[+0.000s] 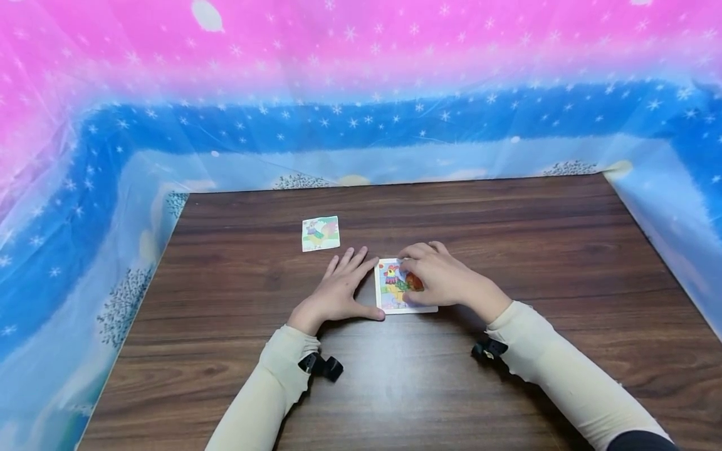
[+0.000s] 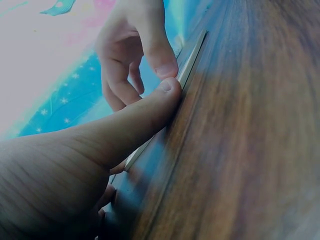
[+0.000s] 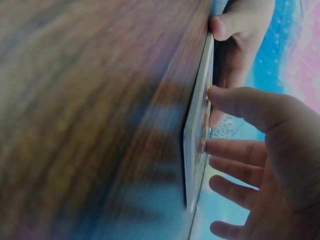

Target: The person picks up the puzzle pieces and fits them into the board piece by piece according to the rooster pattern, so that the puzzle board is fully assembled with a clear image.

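Note:
A small square jigsaw puzzle board (image 1: 393, 294) with a white border and a colourful rooster picture lies flat on the brown wooden table. My left hand (image 1: 338, 291) is spread at its left side, the thumb touching the near left corner and the index finger the far left corner. Over the right part of the board is my right hand (image 1: 442, 275). In the right wrist view, its thumb and index fingertip touch the face of the board (image 3: 197, 135), set apart from each other, and the other fingers stay off it. Part of the picture is hidden beneath that hand.
A paler square card (image 1: 320, 233) with a similar rooster picture lies farther back on the table (image 1: 237, 263), left of the board. A pink and blue snowflake-patterned cloth (image 1: 361, 119) hangs behind and along the table's sides.

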Motion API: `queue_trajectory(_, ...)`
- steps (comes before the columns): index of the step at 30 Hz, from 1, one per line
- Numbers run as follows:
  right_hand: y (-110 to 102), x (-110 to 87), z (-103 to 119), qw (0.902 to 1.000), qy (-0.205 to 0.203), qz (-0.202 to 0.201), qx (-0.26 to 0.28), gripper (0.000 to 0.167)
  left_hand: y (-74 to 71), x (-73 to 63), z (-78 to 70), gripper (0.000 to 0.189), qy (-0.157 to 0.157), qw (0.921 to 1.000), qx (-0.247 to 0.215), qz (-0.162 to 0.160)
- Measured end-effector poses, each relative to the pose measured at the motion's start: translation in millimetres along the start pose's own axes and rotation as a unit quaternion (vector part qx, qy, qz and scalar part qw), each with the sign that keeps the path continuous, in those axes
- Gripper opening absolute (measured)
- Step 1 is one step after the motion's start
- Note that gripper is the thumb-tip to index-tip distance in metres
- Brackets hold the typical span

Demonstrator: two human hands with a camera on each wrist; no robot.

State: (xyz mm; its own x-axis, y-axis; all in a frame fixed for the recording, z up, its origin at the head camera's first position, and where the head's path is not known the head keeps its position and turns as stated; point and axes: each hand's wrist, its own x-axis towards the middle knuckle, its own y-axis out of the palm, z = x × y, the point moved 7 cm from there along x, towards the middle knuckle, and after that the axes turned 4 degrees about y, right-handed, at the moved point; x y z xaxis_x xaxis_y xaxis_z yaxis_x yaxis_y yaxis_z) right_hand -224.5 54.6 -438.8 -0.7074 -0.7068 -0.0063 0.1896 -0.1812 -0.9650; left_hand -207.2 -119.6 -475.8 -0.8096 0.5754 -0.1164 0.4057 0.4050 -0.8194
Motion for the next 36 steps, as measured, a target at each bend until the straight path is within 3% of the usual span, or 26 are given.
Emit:
queue_trajectory(4, -3, -3.3, -2, 0.9997, 0.0, -0.006, 0.025, 0.043, -0.2, 1.0, -0.7, 0.114, -0.001, 1.0, -0.001, -0.002)
queue_trajectory(9, -4, -7.4, -4, 0.9973, 0.007, -0.022, 0.07, 0.026, 0.3, 0.0, -1.9, 0.114, 0.0, 1.0, -0.009, 0.004)
queue_trajectory(15, -2, -5.7, -2, 0.998, 0.005, -0.017, 0.061, 0.02, 0.3, 0.1, -3.3, 0.114, -0.002, 1.0, -0.008, 0.002)
queue_trajectory(21, 0, -4.0, -3, 0.9975, 0.038, -0.005, 0.06, 0.016, 0.4, 3.1, -4.1, 0.114, 0.003, 1.0, -0.006, 0.004)
queue_trajectory(27, 8, -1.6, -3, 0.9948, 0.068, -0.005, 0.077, 0.016, 6.1, 1.8, 0.6, 0.113, 0.001, 1.0, -0.005, 0.003)
queue_trajectory(36, 15, -14.8, -8, 0.9871, 0.05, -0.016, 0.151, 0.035, 17.8, -8.8, 8.1, 0.113, 0.002, 0.9998, -0.022, -0.002)
